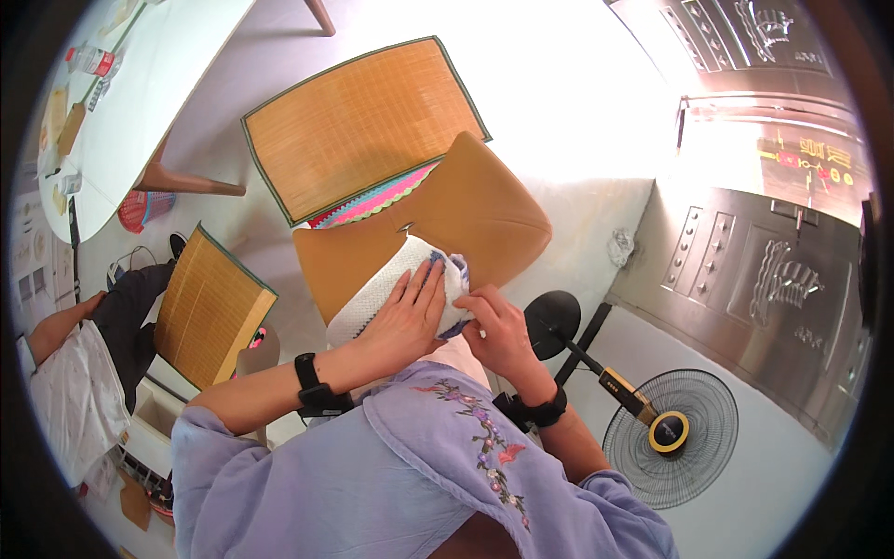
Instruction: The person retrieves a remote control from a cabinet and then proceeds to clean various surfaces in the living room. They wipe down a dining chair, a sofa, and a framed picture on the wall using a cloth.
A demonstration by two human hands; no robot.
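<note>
A white crocheted or knitted piece (374, 300) with blue-purple patterned parts lies before me, its far tip over a tan leather-like chair (482, 202). My left hand (408, 304) rests flat on top of it, fingers stretched out over the white and blue stitches. At the piece's right edge, my right hand (497, 325) is bent, with thumb and index finger pinching the edge near a blue-purple part. Whether a small tool is in those fingers cannot be made out. The piece's underside is hidden.
Beyond the chair is a seat with a woven mat (363, 119); another matted seat (209, 307) stands left. A white table (160, 42) holds a bottle (91, 61). A seated person (77, 384) is at far left. A standing fan (670, 433) is at right, near metal doors (754, 272).
</note>
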